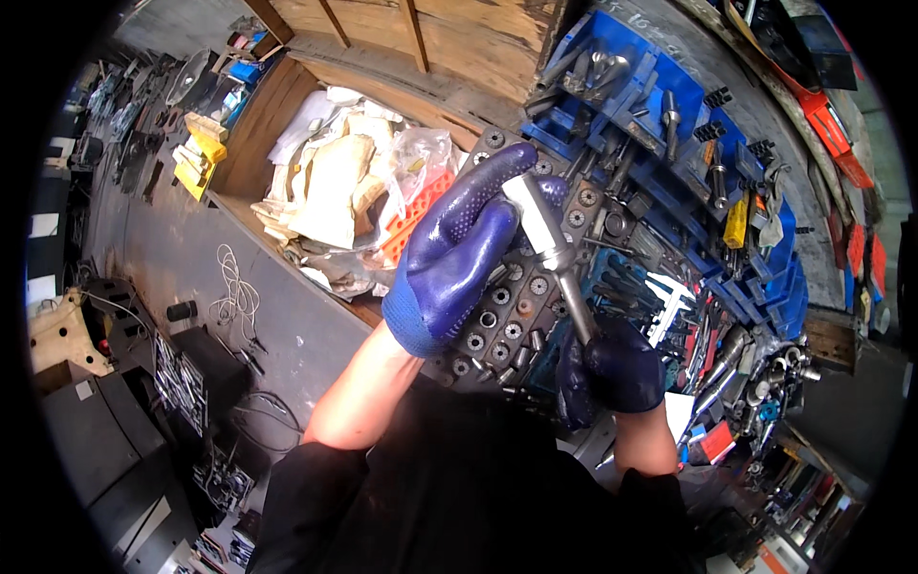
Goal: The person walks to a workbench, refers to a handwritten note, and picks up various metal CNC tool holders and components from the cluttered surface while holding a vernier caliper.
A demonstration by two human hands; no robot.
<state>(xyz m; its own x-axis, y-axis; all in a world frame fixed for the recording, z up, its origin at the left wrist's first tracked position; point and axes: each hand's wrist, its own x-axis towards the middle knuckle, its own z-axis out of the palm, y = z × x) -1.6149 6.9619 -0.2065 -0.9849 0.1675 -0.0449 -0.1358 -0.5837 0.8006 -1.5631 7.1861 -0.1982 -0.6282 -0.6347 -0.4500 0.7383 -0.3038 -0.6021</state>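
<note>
A shiny steel tool holder, a thick cylinder with a collar and a thinner shank, is held at a tilt between my hands. My left hand, in a blue-purple coated glove with a knit cuff, grips the thick upper end between thumb and fingers. Around the lower end of the shank my right hand is closed, in a dark glove; its fingers hide the shank's tip. Beneath both hands lies a dark rack of round collets standing in rows of holes.
Blue bins with metal tools stand at the far right. Near them lie a white caliper and a heap of tools. A wooden box at the left holds cloth gloves and an orange perforated piece. A string lies on the grey surface.
</note>
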